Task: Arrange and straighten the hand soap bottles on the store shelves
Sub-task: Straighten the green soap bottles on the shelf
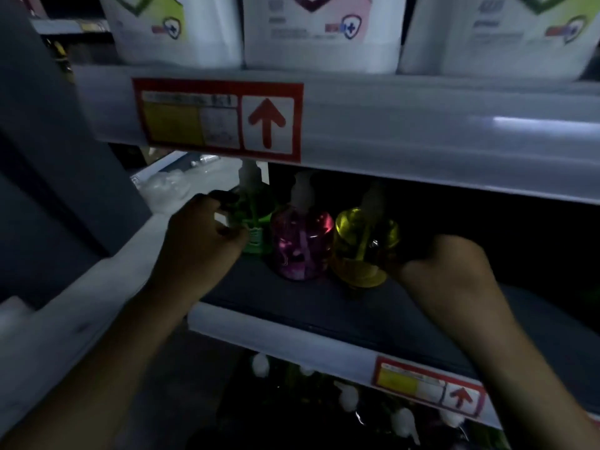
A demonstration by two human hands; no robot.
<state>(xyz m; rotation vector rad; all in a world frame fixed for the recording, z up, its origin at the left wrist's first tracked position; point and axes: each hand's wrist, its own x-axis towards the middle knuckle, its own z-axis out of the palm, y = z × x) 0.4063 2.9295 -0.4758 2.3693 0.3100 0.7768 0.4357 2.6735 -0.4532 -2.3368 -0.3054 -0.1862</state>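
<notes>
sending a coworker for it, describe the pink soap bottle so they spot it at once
Find the red price tag with the up arrow; on the dark shelf below it stand three pump bottles. The pink bottle is the middle one, between the green bottle in the left hand and the yellow bottle in the right hand.

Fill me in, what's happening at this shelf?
A person is working a row of three soap bottles on the dim middle shelf. The left hand grips the green bottle at the left end, and the right hand holds the yellow bottle, which looks slightly tilted. The pink bottle stands between them, untouched. White jugs sit on the shelf above, and more pump bottles below.
</notes>
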